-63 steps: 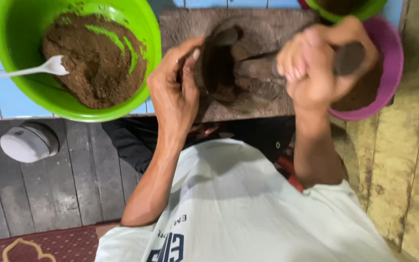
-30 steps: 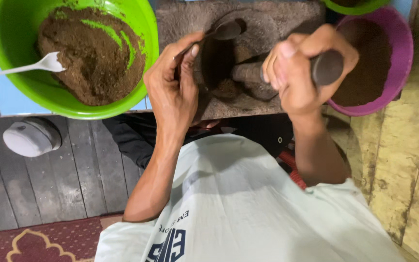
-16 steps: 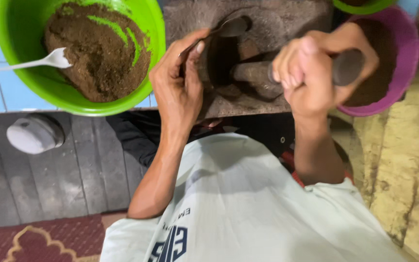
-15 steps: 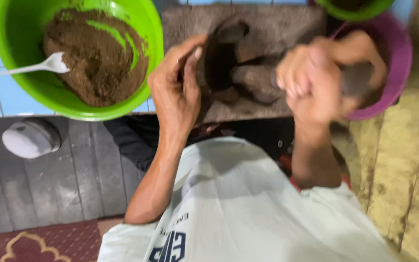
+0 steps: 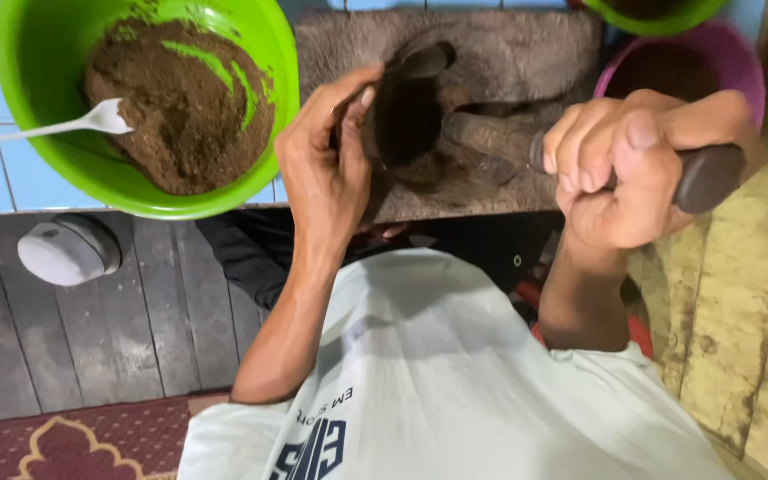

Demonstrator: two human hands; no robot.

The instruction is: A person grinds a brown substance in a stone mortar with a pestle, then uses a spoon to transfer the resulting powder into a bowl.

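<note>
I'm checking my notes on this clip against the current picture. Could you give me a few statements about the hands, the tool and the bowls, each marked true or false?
1. The right hand grips a dark pestle-like tool. True.
2. The left hand rests inside the green bowl. False: it is at the dark mortar-like cup on the grey block.
3. A white plastic spoon lies in the green bowl's brown mixture. True.
4. The purple bowl sits left of the green one. False: it is far right.

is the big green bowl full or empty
Partly full: the green bowl holds a mound of brown powder, with bare green wall above it and a white plastic spoon resting in it.
</note>
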